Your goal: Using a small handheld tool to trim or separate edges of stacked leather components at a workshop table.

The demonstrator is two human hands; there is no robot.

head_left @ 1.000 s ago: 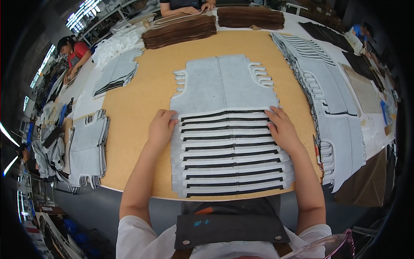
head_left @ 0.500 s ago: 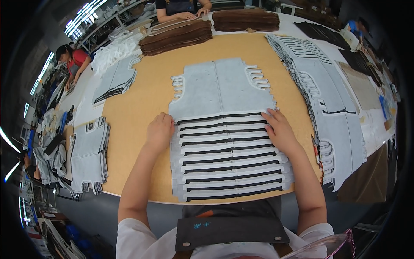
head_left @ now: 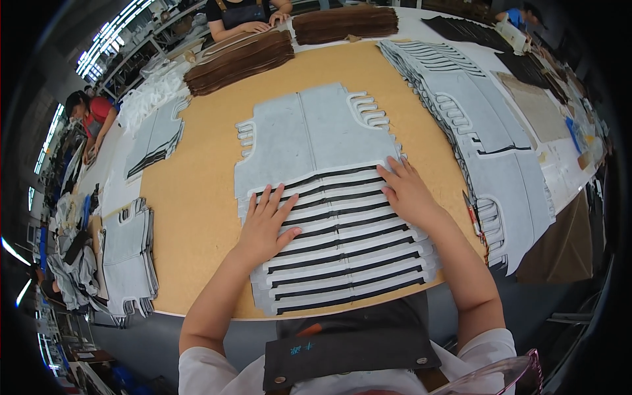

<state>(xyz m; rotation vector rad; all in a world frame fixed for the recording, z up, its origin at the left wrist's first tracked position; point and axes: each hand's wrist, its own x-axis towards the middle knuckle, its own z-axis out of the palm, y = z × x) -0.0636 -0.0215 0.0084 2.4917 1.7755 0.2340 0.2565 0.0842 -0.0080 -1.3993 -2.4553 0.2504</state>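
Note:
A stack of light grey fabric pieces [head_left: 309,138] lies in the middle of the board, its lower part a row of several overlapped strips with black bands [head_left: 339,250]. My left hand [head_left: 266,227] rests with spread fingers on the left side of the banded strips. My right hand [head_left: 408,194] lies at the upper right end of the banded part, fingers apart and touching it.
Grey stacks stand left [head_left: 125,250] and right [head_left: 480,125] on the tan board [head_left: 191,184]. Red-handled scissors [head_left: 474,217] lie at my right. Brown stacks [head_left: 345,26] line the far side. Co-workers stand at the far side [head_left: 237,20], left [head_left: 99,118] and right [head_left: 513,23].
My left hand has moved from the piece's left edge onto the banded strips and spread its fingers. The whole view has shifted, with the table appearing turned and moved leftward.

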